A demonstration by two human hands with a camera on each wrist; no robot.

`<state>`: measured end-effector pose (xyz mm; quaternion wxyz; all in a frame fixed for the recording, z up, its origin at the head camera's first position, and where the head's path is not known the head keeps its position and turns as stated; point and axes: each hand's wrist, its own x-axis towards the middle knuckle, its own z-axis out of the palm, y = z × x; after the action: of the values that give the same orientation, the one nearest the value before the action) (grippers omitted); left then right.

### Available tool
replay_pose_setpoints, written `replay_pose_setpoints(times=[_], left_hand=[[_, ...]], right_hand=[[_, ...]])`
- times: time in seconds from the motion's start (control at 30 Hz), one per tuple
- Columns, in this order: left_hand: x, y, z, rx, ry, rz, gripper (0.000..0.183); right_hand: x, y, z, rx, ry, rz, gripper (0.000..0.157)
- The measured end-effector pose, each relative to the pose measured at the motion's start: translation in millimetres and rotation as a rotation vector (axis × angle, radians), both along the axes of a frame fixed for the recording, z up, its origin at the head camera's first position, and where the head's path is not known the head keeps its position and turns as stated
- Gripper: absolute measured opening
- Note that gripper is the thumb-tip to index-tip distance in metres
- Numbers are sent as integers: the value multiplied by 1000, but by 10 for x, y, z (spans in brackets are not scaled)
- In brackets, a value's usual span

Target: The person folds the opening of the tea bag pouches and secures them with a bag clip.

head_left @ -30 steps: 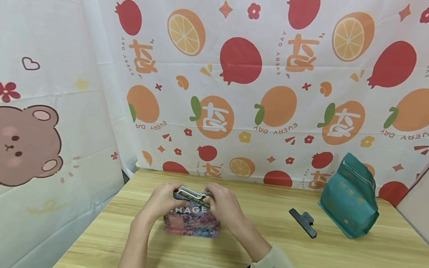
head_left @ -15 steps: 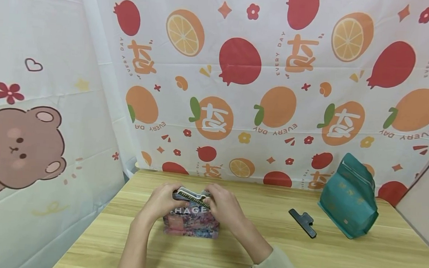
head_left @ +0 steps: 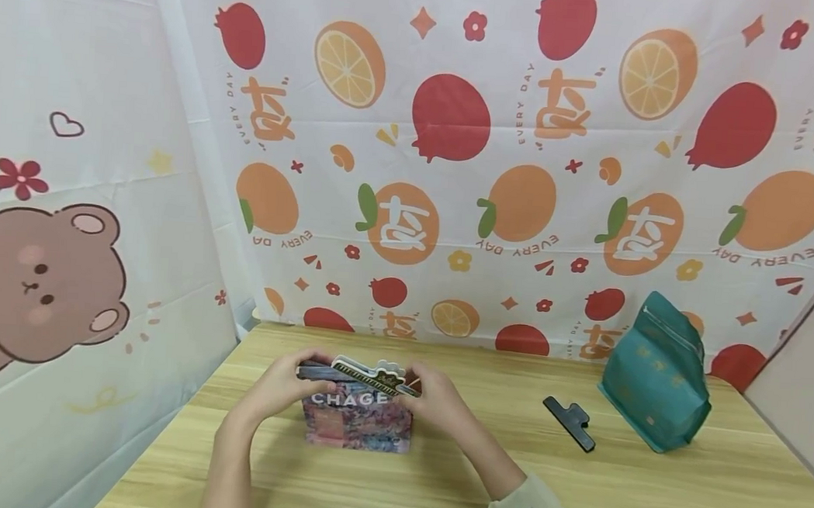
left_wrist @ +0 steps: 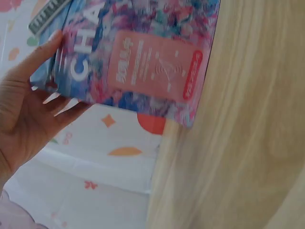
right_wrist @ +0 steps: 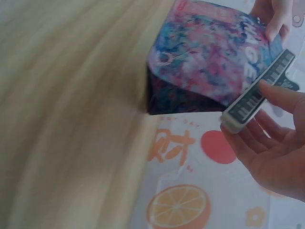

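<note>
A pink-and-blue patterned pouch lettered CHAGE [head_left: 358, 422] stands upright on the table. Across the right part of its folded top sits a bag clip [head_left: 363, 373] with a pale body and a dark striped bar. My left hand [head_left: 283, 390] pinches the pouch's upper left corner, thumb in front and fingers behind, as the left wrist view also shows. At the clip's right end, my right hand [head_left: 440, 402] grips it with the thumb on the striped bar [right_wrist: 248, 98]. Whether the clip's jaws bite the pouch cannot be told.
A dark grey bag clip [head_left: 570, 424] lies on the wooden table [head_left: 477, 476] to the right. Behind it, a teal pouch [head_left: 658, 378] stands near the table's far right. A fruit-print cloth [head_left: 465, 211] hangs along the back edge.
My left hand has moved left off the clip to the pouch's upper left corner, which is now exposed. The clip's far end tilts into clearer view, with my right hand slightly further right.
</note>
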<state>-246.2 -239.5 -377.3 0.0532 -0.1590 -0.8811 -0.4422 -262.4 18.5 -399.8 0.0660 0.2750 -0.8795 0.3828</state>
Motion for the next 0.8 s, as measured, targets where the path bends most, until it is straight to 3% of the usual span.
replay_pose_setpoints(times=[0.2, 0.33, 0.47, 0.63, 0.8], left_hand=[[26, -97, -43, -19, -106, -24, 60], [16, -95, -86, -32, -155, -18, 66], [-17, -97, -110, -32, -133, -28, 62], [-74, -83, -116, -43, -93, -24, 58], [-131, -68, -100, -45, -84, -35, 65]], right_hand=[[-49, 12, -130, 96, 55, -4, 22], [-33, -27, -174, 158, 61, -50, 33], [-34, -59, -176, 162, 44, -79, 39], [-73, -86, -184, 160, 55, -100, 33], [-138, -117, -183, 168, 56, -116, 37]])
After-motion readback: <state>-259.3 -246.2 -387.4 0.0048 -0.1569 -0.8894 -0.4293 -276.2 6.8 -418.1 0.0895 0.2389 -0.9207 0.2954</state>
